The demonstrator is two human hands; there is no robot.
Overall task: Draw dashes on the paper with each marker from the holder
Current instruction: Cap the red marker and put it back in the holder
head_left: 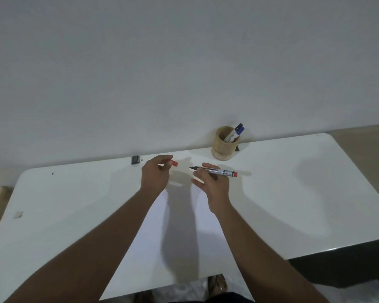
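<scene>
Hands above the paper [179,237] — marker uncapped.
Right hand [214,184] grips the red marker [217,171], left hand [155,173] pinches its cap [174,163]; beyond the paper, the holder [224,144] keeps two more markers [235,133].

white table [293,193] w/ paper [179,248], wooden holder [224,149]

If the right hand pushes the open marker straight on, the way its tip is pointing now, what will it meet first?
Most likely the red cap in the left hand. The right hand holds the marker with its tip pointing left at the cap, across a bare gap. Depth is unclear from one view.
</scene>
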